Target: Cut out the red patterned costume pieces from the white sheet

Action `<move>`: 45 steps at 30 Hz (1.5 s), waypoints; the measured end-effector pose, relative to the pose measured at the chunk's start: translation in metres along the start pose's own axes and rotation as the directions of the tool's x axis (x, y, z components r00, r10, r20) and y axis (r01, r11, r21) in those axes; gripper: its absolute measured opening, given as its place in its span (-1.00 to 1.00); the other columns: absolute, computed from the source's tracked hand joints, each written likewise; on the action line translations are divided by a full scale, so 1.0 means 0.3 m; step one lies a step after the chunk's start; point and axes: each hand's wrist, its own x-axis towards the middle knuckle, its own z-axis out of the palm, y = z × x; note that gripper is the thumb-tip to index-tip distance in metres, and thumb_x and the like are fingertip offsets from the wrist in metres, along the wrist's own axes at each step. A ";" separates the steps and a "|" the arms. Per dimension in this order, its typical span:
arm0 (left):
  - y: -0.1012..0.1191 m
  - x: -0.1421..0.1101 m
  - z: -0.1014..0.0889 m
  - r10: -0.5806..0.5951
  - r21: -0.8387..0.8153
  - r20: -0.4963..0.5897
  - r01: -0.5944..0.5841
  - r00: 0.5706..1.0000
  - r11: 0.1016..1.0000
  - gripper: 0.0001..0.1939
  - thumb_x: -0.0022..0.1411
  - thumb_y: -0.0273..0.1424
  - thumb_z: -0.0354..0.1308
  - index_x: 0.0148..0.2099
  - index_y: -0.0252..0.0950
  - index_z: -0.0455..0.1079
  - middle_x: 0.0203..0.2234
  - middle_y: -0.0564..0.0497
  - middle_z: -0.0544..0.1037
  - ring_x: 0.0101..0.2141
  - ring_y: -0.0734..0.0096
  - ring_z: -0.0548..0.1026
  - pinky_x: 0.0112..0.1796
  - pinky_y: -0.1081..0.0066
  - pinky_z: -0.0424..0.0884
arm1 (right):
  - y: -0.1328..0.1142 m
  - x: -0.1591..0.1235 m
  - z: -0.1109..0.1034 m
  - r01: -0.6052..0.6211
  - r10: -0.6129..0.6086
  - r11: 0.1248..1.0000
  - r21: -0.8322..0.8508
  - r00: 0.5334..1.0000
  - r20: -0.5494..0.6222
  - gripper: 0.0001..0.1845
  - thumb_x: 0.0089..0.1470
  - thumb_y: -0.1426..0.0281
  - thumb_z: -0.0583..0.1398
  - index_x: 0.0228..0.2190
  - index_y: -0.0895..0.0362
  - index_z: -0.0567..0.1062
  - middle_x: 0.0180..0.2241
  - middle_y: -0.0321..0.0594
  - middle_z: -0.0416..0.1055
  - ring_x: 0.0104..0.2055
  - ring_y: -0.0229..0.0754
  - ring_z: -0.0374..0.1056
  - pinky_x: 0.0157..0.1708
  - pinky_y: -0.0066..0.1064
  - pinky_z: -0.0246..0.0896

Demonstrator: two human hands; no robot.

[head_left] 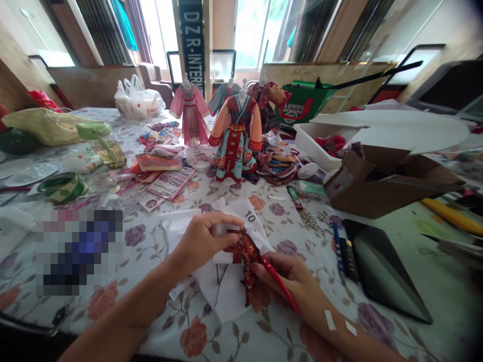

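Left hand (199, 242): fingers closed, pinching red floral doll garment (245, 266); right hand (283, 274): fingers gripping slender red tool (281, 286), its end at the garment; white paper sheet (222, 296) beneath the fingers.

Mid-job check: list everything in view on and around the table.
Floral tablecloth: one, white with roses, covering the table.
Pink doll gown: one, pink, far side.
Teal doll gown: one, teal, behind the others.
Orange doll gown: one, orange and teal, table centre.
Plastic bag: one, white, far edge.
Shopping bag: one, green, far right.
Cardboard box: one, brown, right side.
Fabric piece: one, red patterned, foreground.
Paper sheet: one, white, marked 10, under the fabric.
Pen: one, red, foreground right.
Left hand: one, on the paper sheet.
Right hand: one, holding the pen.
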 end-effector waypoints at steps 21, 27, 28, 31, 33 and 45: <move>-0.014 0.002 -0.004 -0.119 -0.162 0.059 0.127 0.991 0.979 -0.75 -0.01 -0.41 0.32 -0.19 -0.26 0.57 -0.35 0.00 0.65 -0.41 0.39 0.58 -0.38 0.50 0.52 | 0.001 0.001 0.000 0.007 -0.007 1.000 0.004 1.000 0.010 -0.63 -0.04 0.12 0.27 -0.63 0.14 0.44 -0.69 -0.27 0.45 -0.65 -0.26 0.32 -0.64 -0.49 0.11; -0.013 0.003 -0.002 -0.135 -0.249 0.071 0.148 0.988 0.957 -0.75 -0.03 -0.43 0.33 -0.22 -0.29 0.56 -0.35 -0.02 0.65 -0.42 0.37 0.59 -0.38 0.45 0.55 | -0.003 0.001 0.004 0.007 -0.007 1.000 0.024 1.000 0.016 -0.66 -0.04 0.14 0.28 -0.62 0.13 0.45 -0.69 -0.25 0.47 -0.66 -0.26 0.33 -0.66 -0.50 0.07; -0.013 0.004 -0.002 -0.140 -0.265 0.078 0.156 0.987 0.952 -0.75 -0.03 -0.43 0.33 -0.21 -0.29 0.56 -0.34 -0.02 0.66 -0.42 0.37 0.59 -0.38 0.44 0.55 | -0.003 0.001 0.004 0.005 -0.005 0.999 0.034 1.000 0.021 -0.66 -0.05 0.15 0.29 -0.62 0.13 0.45 -0.69 -0.25 0.48 -0.66 -0.26 0.34 -0.67 -0.50 0.06; -0.016 0.004 -0.003 -0.145 -0.295 0.102 0.169 0.984 0.940 -0.74 -0.02 -0.43 0.33 -0.20 -0.30 0.55 -0.33 -0.02 0.66 -0.40 0.38 0.59 -0.36 0.46 0.54 | -0.003 0.003 0.003 -0.003 0.002 0.999 0.050 1.000 0.019 -0.67 -0.05 0.16 0.30 -0.62 0.13 0.44 -0.68 -0.26 0.48 -0.66 -0.26 0.35 -0.67 -0.51 0.05; -0.016 0.005 -0.004 -0.146 -0.306 0.110 0.173 0.983 0.936 -0.74 -0.02 -0.43 0.33 -0.20 -0.30 0.55 -0.32 -0.02 0.66 -0.40 0.40 0.59 -0.35 0.47 0.53 | -0.005 0.004 0.001 0.005 -0.006 0.999 0.038 1.000 0.028 -0.68 -0.05 0.18 0.30 -0.62 0.14 0.44 -0.69 -0.26 0.48 -0.68 -0.28 0.31 -0.67 -0.52 0.04; -0.015 0.002 -0.007 -0.180 -0.363 0.135 0.217 0.974 0.906 -0.71 -0.04 -0.45 0.35 -0.18 -0.30 0.55 -0.32 -0.03 0.66 -0.40 0.41 0.59 -0.33 0.48 0.51 | -0.006 0.000 0.008 -0.008 0.008 1.000 0.028 1.000 -0.003 -0.67 -0.07 0.15 0.30 -0.62 0.12 0.44 -0.69 -0.28 0.46 -0.66 -0.24 0.34 -0.67 -0.49 0.04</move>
